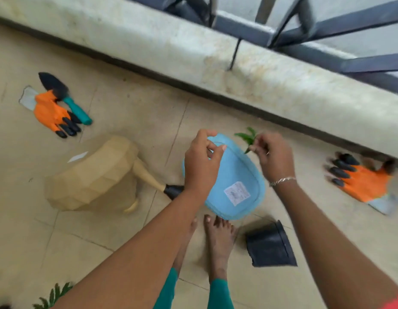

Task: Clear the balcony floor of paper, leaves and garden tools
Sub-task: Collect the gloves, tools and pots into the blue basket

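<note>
My left hand [201, 162] curls round the far rim of a pale blue oval plastic tray [238, 175]; my right hand [274, 158] pinches a sprig of green leaves [247, 137] just beside that rim. Left of the tray — a beige faceted watering can [93, 175], farther left an orange black-tipped glove [52, 112].

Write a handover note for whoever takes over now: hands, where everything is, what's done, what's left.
Left hand: grips the rim of the blue tray.
Right hand: pinches a green leaf sprig at the tray's far edge, not yet dropped in.
On the floor: trowel against an orange clawed glove far left; second glove right, by the kerb; paper scrap beside the tan watering can; black pot on its side by the feet; fern frond bottom left.
Done: one sprig lifted.
Left: everything listed on the floor.
</note>
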`<state>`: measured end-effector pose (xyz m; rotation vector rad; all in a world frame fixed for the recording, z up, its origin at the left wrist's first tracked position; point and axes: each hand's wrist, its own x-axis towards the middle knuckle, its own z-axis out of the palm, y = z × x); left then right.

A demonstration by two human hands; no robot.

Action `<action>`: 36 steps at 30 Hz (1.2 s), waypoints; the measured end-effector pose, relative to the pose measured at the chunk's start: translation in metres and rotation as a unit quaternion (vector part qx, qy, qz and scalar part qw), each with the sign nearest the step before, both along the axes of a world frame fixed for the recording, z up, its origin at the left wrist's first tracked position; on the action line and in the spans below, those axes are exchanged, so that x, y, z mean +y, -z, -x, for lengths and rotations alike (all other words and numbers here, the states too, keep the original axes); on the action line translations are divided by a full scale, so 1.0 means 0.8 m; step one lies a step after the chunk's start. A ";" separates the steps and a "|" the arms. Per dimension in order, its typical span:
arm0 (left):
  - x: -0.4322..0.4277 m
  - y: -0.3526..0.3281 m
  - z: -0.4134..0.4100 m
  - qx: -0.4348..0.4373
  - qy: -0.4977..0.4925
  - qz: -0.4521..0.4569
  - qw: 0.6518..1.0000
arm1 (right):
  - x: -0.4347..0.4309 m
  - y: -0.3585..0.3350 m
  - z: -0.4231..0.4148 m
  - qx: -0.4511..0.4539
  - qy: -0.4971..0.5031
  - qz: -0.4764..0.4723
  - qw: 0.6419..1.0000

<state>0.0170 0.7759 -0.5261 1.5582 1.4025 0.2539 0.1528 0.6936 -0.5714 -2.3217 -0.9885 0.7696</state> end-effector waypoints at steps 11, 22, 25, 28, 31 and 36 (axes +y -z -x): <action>-0.110 -0.179 -0.010 -0.078 0.109 0.247 0.960 | -0.127 -0.206 0.100 0.085 0.190 -0.070 0.975; -0.316 -0.223 -0.039 -0.028 0.167 0.300 0.939 | -0.382 -0.241 0.135 0.114 0.431 -0.115 0.887; -0.404 -0.224 -0.042 -0.014 0.154 0.299 0.942 | -0.473 -0.246 0.150 0.134 0.456 -0.109 0.873; -0.501 -0.229 -0.041 0.005 0.160 0.314 0.936 | -0.578 -0.254 0.167 0.146 0.508 -0.092 0.844; -0.596 -0.243 -0.043 0.027 0.179 0.335 0.925 | -0.688 -0.263 0.187 0.152 0.559 -0.063 0.813; -0.727 -0.266 -0.049 0.052 0.206 0.364 0.907 | -0.852 -0.279 0.207 0.163 0.663 -0.045 0.729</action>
